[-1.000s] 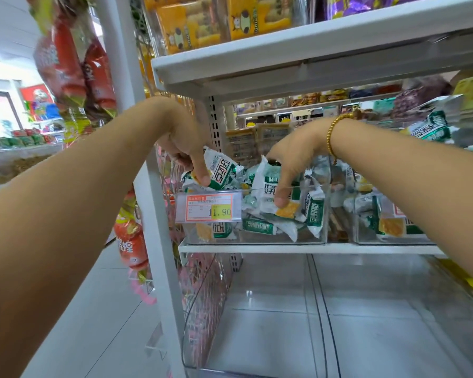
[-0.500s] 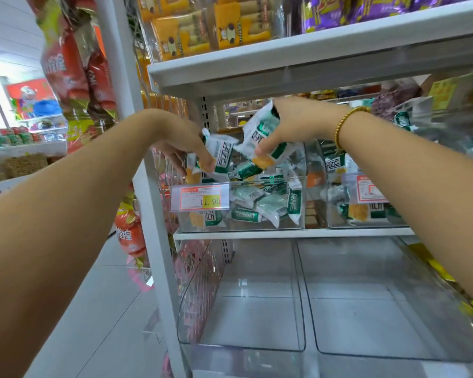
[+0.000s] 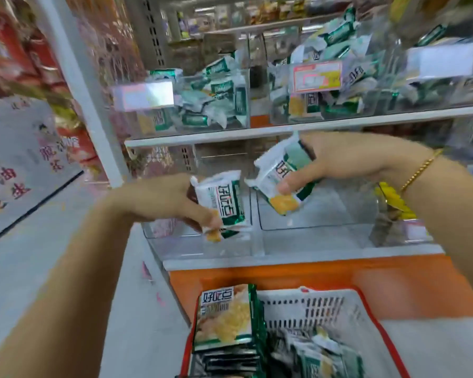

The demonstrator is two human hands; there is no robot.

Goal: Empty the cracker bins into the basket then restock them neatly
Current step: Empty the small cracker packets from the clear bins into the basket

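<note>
Shelving (image 3: 311, 127) in white metal filled most of the view, blurred by motion. At the bottom edge stood the basket (image 3: 325, 306), with white mesh walls and a red rim, in front of the unit's orange base. On the upper shelf sat the clear cracker bins. The left bin (image 3: 191, 77) was partly filled with small green-and-white packets, and the middle bin (image 3: 276, 75) was heaped higher. On the shelf beneath, two clear lower bins (image 3: 311, 226) lay side by side.

Inside the basket a large cracker pack (image 3: 224, 317) stood upright against the left wall, with loose packets (image 3: 320, 353) piled beside it.

Both arms were stretched out between the upper shelf and the basket. The left hand (image 3: 161, 197) pinched one small packet (image 3: 227, 205) between thumb and fingers, in front of the left lower bin. The right hand (image 3: 344, 159) gripped a second packet (image 3: 281, 175), thumb across its front, just beside the first and apart from it.

A pink price tag (image 3: 317, 76) hung on the middle bin's front. A thin gold bracelet (image 3: 421, 170) circled the right wrist.
</note>
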